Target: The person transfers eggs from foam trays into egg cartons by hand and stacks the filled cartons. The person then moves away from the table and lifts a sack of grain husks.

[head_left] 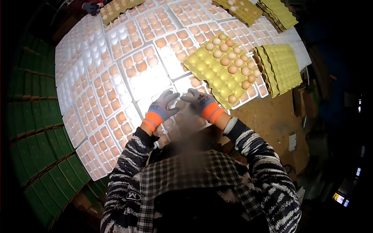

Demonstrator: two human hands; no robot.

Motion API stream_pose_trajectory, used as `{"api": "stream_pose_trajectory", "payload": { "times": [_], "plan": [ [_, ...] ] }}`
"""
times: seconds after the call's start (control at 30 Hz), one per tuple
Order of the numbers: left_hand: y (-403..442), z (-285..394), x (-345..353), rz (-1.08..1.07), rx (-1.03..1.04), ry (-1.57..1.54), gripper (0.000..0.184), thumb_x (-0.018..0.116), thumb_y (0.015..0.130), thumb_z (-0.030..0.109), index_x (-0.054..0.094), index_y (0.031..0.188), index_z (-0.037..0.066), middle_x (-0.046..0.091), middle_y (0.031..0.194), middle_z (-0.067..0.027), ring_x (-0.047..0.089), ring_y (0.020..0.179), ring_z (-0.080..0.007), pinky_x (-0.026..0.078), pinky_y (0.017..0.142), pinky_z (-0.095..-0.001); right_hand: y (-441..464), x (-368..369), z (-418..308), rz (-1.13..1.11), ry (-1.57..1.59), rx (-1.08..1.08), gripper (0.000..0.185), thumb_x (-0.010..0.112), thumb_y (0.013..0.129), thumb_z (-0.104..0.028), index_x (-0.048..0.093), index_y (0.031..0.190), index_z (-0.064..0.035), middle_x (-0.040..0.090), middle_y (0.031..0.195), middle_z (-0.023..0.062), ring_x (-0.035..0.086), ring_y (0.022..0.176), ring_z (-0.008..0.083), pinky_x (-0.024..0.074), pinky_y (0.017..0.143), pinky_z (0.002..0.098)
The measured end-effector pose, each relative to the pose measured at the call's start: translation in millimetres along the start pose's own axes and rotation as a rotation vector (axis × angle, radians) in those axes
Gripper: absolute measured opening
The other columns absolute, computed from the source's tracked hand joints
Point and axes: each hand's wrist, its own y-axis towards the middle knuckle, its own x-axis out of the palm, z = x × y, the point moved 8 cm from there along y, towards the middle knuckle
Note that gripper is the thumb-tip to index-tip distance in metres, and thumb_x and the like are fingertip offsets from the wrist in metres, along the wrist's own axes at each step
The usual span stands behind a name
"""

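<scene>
My left hand, in a grey glove with an orange cuff, is over the near end of a white egg tray, its fingers bent and apart. Facing it, my right hand wears a matching glove, its fingers spread and pointing left. Between the two hands lies an egg, close to the fingertips; neither hand visibly grips it. One brown egg sits just beyond my right hand. More eggs lie below my hands, partly hidden by a blur. To the right is a yellow egg tray, part filled with eggs.
White trays holding eggs cover the broad surface. Stacked yellow trays stand at the right, with another stack farther back. Green boxes are piled at the left. Another person's gloved hand shows at the top left beside a yellow tray.
</scene>
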Motion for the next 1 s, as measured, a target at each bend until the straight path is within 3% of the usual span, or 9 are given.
{"api": "stream_pose_trajectory", "payload": {
  "times": [0.1, 0.17, 0.27, 0.4, 0.53, 0.67, 0.73, 0.83, 1.0],
  "plan": [
    [18.1, -7.0, -8.5, -0.143, -0.074, -0.054, 0.048, 0.072, 0.083, 0.03, 0.068, 0.13, 0.023, 0.067, 0.127, -0.0115, 0.066, 0.114, -0.0323, 0.053, 0.098, -0.0391, 22.7, -5.4, 8.0, -0.148, -0.028, 0.065, 0.034, 0.057, 0.096, -0.034, 0.066, 0.129, -0.0331, 0.061, 0.134, 0.0077, 0.064, 0.115, 0.0326, 0.0527, 0.095, 0.0473],
    [23.4, -11.0, -9.4, -0.248, -0.166, -0.07, 0.046, 0.071, 0.082, 0.029, 0.07, 0.127, 0.02, 0.072, 0.116, -0.0111, 0.068, 0.109, -0.0313, 0.054, 0.096, -0.0387, 29.2, -24.0, 15.4, 0.106, 0.199, 0.111, 0.034, 0.061, 0.093, -0.033, 0.068, 0.126, -0.0281, 0.062, 0.127, 0.0098, 0.064, 0.112, 0.0345, 0.0539, 0.092, 0.045],
    [34.0, -24.9, -16.2, 0.042, -0.04, -0.16, 0.047, 0.071, 0.082, 0.031, 0.069, 0.127, 0.018, 0.074, 0.107, -0.0121, 0.069, 0.103, -0.0323, 0.054, 0.095, -0.0385, 48.1, -42.9, 19.5, 0.455, 0.459, 0.029, 0.03, 0.061, 0.095, -0.031, 0.071, 0.122, -0.0216, 0.066, 0.118, 0.0122, 0.063, 0.108, 0.0357, 0.0531, 0.092, 0.0433],
    [25.9, -34.7, -8.7, 0.072, -0.093, -0.06, 0.058, 0.073, 0.081, 0.034, 0.064, 0.136, 0.016, 0.067, 0.125, -0.0148, 0.065, 0.114, -0.0335, 0.051, 0.099, -0.0399, 71.0, -9.2, 12.4, 0.473, 0.246, -0.19, 0.028, 0.058, 0.096, -0.024, 0.07, 0.121, -0.0196, 0.065, 0.122, 0.0086, 0.059, 0.109, 0.0325, 0.048, 0.098, 0.0442],
    [8.6, -29.7, -29.5, 0.463, 0.142, -0.013, 0.046, 0.067, 0.088, 0.021, 0.064, 0.133, 0.016, 0.062, 0.129, -0.0115, 0.056, 0.117, -0.0345, 0.041, 0.108, -0.045, 38.5, -26.7, 19.9, 0.615, 0.474, -0.273, 0.029, 0.062, 0.093, -0.019, 0.068, 0.122, -0.0187, 0.065, 0.126, 0.005, 0.059, 0.114, 0.0322, 0.0475, 0.102, 0.0428],
    [-0.6, -21.1, -15.5, 0.409, 0.218, 0.31, 0.045, 0.059, 0.087, 0.011, 0.065, 0.132, 0.017, 0.062, 0.13, -0.0089, 0.052, 0.124, -0.0308, 0.024, 0.119, -0.0524, -44.0, -91.4, 62.8, 0.832, 0.402, -0.026, 0.033, 0.065, 0.091, -0.02, 0.066, 0.124, -0.017, 0.067, 0.121, 0.0063, 0.063, 0.108, 0.0315, 0.0521, 0.094, 0.043],
    [0.7, 3.6, -32.4, 0.523, 0.254, 0.33, 0.043, 0.053, 0.09, 0.012, 0.065, 0.131, 0.011, 0.062, 0.133, -0.0118, 0.052, 0.127, -0.0329, 0.026, 0.119, -0.0513, -94.0, -118.1, 97.6, 0.961, 0.295, 0.201, 0.033, 0.066, 0.091, -0.021, 0.066, 0.124, -0.0175, 0.065, 0.121, 0.0063, 0.063, 0.108, 0.0306, 0.0527, 0.093, 0.0433],
    [42.9, 48.1, -30.5, 0.436, 0.325, 0.064, 0.047, 0.052, 0.088, 0.006, 0.063, 0.133, 0.004, 0.062, 0.134, -0.0158, 0.053, 0.127, -0.0373, 0.04, 0.111, -0.044, -132.1, -97.2, 175.9, 0.82, 0.195, 0.538, 0.036, 0.067, 0.089, -0.025, 0.065, 0.125, -0.0197, 0.062, 0.122, 0.0073, 0.062, 0.109, 0.0294, 0.0531, 0.091, 0.0433],
    [167.3, 176.8, 54.6, 0.134, 0.629, 0.324, 0.051, 0.063, 0.085, 0.013, 0.061, 0.136, 0.016, 0.059, 0.139, -0.0075, 0.051, 0.127, -0.0328, 0.037, 0.111, -0.0471, -121.5, -67.0, 214.7, 0.561, 0.036, 0.619, 0.029, 0.068, 0.089, -0.028, 0.065, 0.115, -0.0173, 0.061, 0.12, 0.0086, 0.062, 0.107, 0.0295, 0.0529, 0.089, 0.0431]
  ]
}}
